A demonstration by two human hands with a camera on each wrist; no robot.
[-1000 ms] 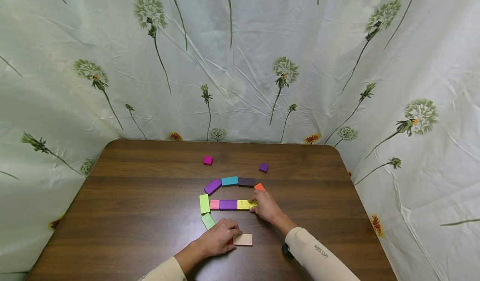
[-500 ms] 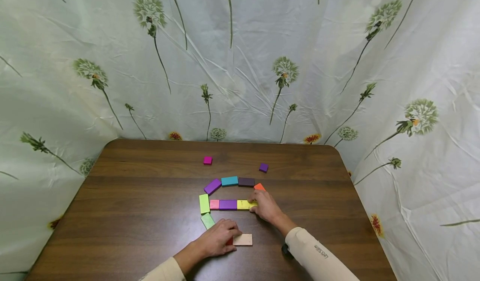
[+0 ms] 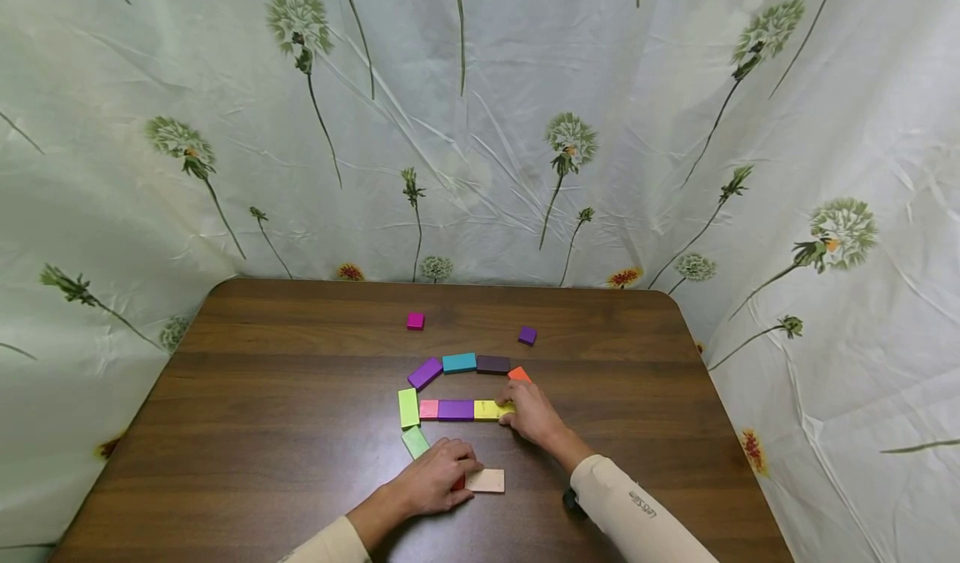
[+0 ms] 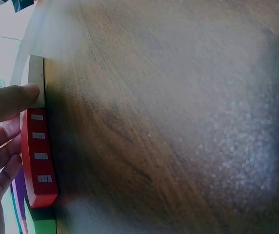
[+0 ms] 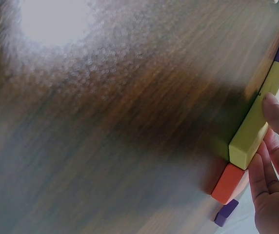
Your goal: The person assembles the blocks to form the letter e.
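Note:
In the head view my left hand (image 3: 438,475) is over the red block (image 4: 39,156), covering most of it. Its thumb and index finger pinch the end of the beige block (image 3: 487,481), which abuts the red one. In the right wrist view, my right hand (image 5: 278,195) pinches the yellow block (image 5: 259,117), thumb on the near face and fingers behind. This yellow block ends a straight row with a purple block (image 3: 456,410) and a pink block (image 3: 428,410). Beyond the right fingers lies an orange block (image 3: 519,374), partly hidden.
A curve of blocks runs round the row: light green (image 3: 416,442), lime (image 3: 408,408), purple (image 3: 425,373), teal (image 3: 459,363) and dark (image 3: 492,365). Small magenta (image 3: 416,321) and violet (image 3: 527,335) blocks lie farther back on the wooden table (image 3: 285,396). A flowered curtain (image 3: 495,146) hangs behind.

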